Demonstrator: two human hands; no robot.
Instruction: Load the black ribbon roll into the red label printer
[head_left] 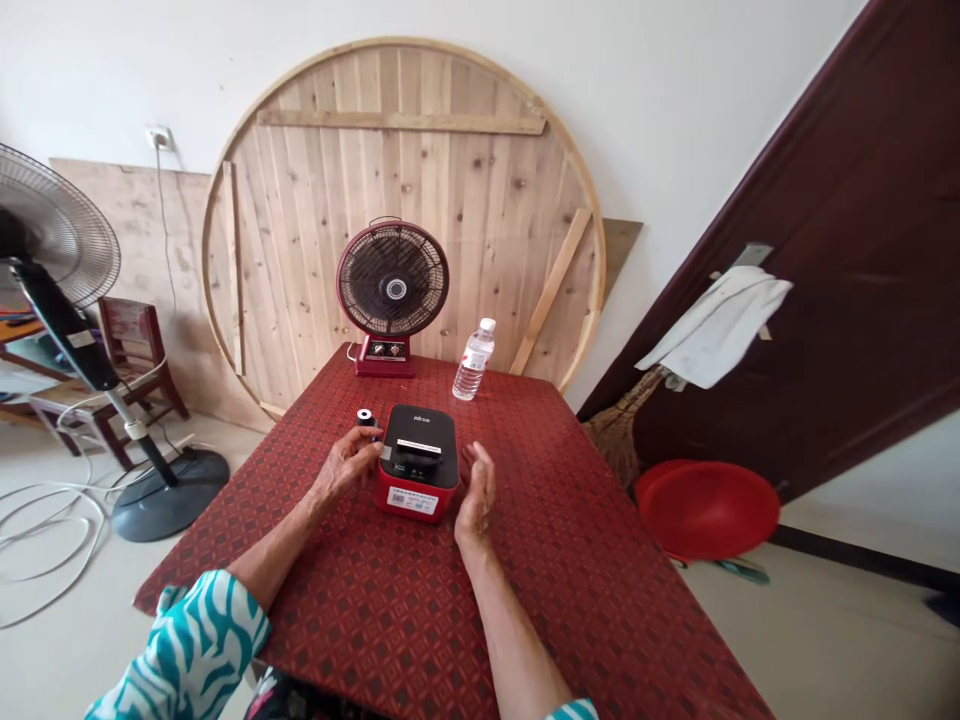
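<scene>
A small thermal printer (424, 430) with a black lid and a red body stands on the patterned red tablecloth (360, 600). A narrow white paper strip (418, 447) shows at its slot, and a white label (412, 500) is on its front. My left hand (351, 460) is at the printer's left side, fingers stretched toward a grey tab on its edge; its fingertips look to be touching there. Beside the right side, my right hand (476, 495) is held upright with fingers loosely apart, holding nothing. Just behind my left fingers stands a small paper roll (364, 415), partly hidden.
Behind the printer are a red table fan (394, 290) and a clear water bottle (474, 362). A large round wooden board (480, 200) leans on the wall. On the floor are a standing fan (161, 475) with loose cable at left and a red basin (709, 510) at right.
</scene>
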